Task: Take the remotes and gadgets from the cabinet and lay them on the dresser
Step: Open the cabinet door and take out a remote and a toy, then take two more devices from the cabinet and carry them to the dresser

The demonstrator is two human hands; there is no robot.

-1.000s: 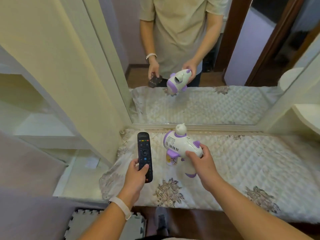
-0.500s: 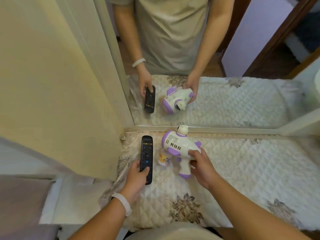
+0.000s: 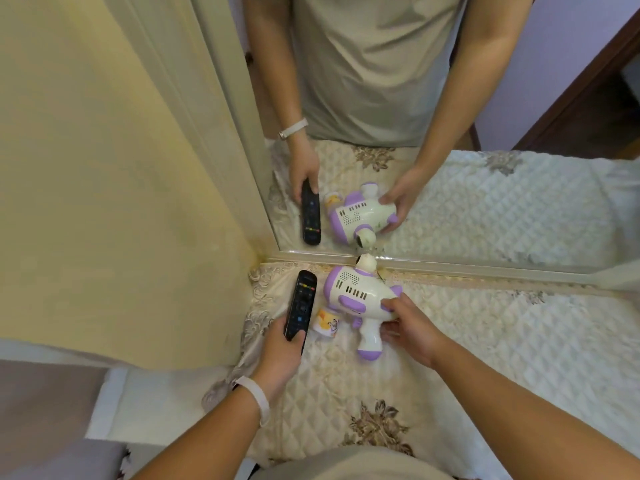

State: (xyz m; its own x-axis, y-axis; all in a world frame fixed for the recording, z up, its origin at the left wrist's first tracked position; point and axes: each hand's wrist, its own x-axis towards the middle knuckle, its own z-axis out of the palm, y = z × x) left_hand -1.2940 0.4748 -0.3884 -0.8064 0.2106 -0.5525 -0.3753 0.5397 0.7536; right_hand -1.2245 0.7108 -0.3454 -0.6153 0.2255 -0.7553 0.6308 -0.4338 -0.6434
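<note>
A black remote with coloured buttons lies lengthwise near the dresser's back left corner, its near end held in my left hand. Just right of it, a white and purple gun-shaped toy gadget lies on its side, nozzle touching the mirror frame. My right hand grips the toy's rear and handle. A small yellow-printed bottle attached under the toy rests between remote and toy. The dresser top wears a quilted cream cover with floral patches.
A mirror stands along the dresser's back edge and reflects both hands, the objects and a person's torso. A cream cabinet side panel rises directly left of the dresser. To the right the quilted cover stretches bare.
Both hands have lowered the remote and the toy onto the cover and pushed them back toward the mirror. The view has tilted further down and closer.
</note>
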